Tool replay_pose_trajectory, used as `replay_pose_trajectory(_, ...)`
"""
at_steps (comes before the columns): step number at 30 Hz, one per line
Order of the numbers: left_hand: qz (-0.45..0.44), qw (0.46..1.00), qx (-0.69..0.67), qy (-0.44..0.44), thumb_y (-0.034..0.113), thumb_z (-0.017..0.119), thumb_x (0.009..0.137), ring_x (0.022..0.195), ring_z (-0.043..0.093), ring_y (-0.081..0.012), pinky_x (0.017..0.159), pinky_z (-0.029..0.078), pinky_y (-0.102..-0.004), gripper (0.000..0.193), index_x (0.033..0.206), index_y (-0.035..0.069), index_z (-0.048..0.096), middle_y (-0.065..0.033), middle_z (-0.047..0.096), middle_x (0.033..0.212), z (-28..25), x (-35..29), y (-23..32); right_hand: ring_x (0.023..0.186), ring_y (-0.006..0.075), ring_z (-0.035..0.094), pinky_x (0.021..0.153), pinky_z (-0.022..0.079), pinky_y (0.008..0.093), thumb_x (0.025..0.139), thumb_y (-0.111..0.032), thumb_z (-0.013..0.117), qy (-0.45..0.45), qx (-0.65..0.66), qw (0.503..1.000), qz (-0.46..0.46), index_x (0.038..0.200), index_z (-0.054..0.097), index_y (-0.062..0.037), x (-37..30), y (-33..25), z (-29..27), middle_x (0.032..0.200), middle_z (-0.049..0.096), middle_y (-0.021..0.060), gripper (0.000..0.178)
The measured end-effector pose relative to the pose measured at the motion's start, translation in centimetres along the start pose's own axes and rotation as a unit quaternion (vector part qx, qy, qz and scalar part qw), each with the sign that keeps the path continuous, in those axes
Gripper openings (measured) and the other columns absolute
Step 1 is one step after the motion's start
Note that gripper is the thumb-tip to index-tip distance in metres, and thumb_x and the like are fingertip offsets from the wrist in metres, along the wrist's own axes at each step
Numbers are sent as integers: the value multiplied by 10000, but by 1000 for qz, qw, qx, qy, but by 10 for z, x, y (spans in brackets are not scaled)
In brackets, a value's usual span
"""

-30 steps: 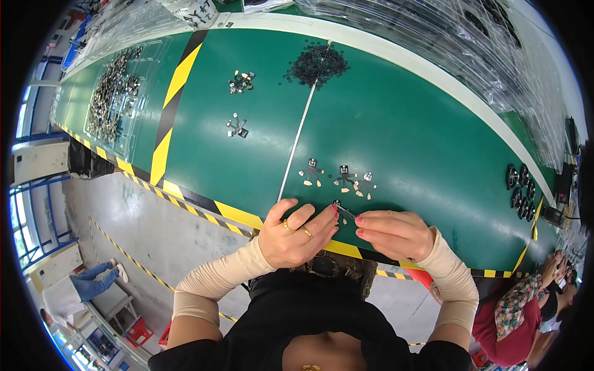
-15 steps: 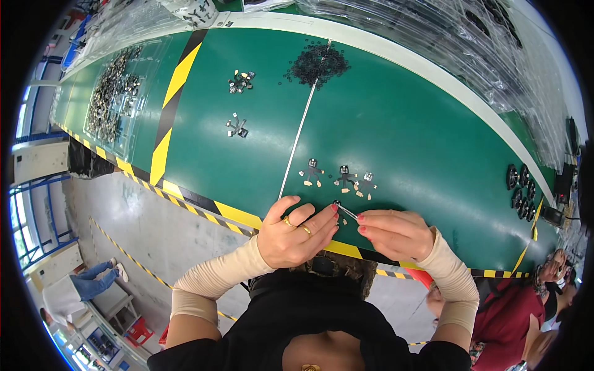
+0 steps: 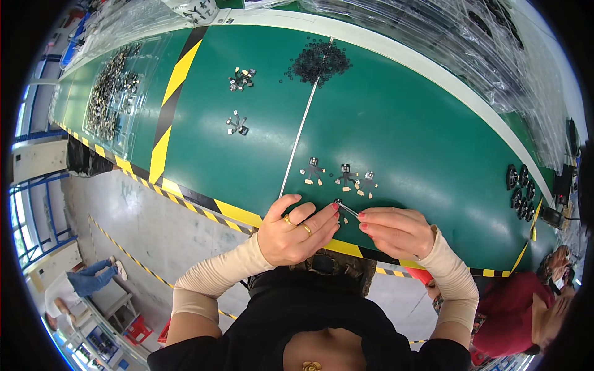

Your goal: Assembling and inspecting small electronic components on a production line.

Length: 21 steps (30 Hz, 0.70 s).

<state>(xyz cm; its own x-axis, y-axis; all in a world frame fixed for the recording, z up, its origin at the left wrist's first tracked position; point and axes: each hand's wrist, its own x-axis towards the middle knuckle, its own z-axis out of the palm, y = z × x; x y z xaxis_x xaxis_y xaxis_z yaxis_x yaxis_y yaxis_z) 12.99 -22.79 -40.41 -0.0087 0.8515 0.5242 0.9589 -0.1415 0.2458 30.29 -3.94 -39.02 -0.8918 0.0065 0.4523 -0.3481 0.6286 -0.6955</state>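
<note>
My right hand [image 3: 399, 232] pinches a pair of thin metal tweezers [image 3: 348, 209]. Their tips reach left to a small dark part [image 3: 338, 201] at the fingertips of my left hand [image 3: 297, 230]. Those left fingers are closed on the part, though most of it is hidden. Just beyond my hands lie three small camera-like modules with dark flexible strips and tan tabs: a left one [image 3: 313, 168], a middle one [image 3: 346, 175] and a right one [image 3: 369, 182]. A loose tan piece [image 3: 346, 220] sits between my hands.
A heap of tiny black pieces [image 3: 320, 62] lies at the far middle of the green table [image 3: 421, 142]. Two small clusters of modules, a farther cluster [image 3: 241, 79] and a nearer cluster [image 3: 237, 124], are left of it. A clear tray [image 3: 131, 133] of parts stands far left, black round items [image 3: 523, 191] far right.
My hands and the tweezers stay almost in place. At the right edge, a person in dark red has shifted position.
</note>
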Motion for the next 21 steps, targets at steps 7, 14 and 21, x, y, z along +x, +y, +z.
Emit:
replay_pose_trajectory(7,3,999,-48,-23,123,788,713,882,554,-162,919,430,-402,201,909,94,754,26,702,1102,-3,5,-9,907,291,708,751,610,351,703,122,698,9,4,999,31,1017,673,32,1,-3,-1,1072,668,154,328)
replay_pose_trajectory(14,12,995,-99,-24,86,776,710,916,555,-193,893,452,-405,211,919,76,747,-1,690,1116,-4,4,-13,908,268,709,758,601,340,754,123,688,62,36,993,93,1041,675,47,3,-3,-4,1088,678,169,297)
replay_pose_trajectory(21,-31,986,-163,-36,7,732,679,915,558,-259,846,464,-424,310,977,89,725,-48,612,1004,-10,6,-14,921,250,693,761,580,311,814,90,690,85,21,986,140,1076,684,54,19,0,7,1105,679,170,265)
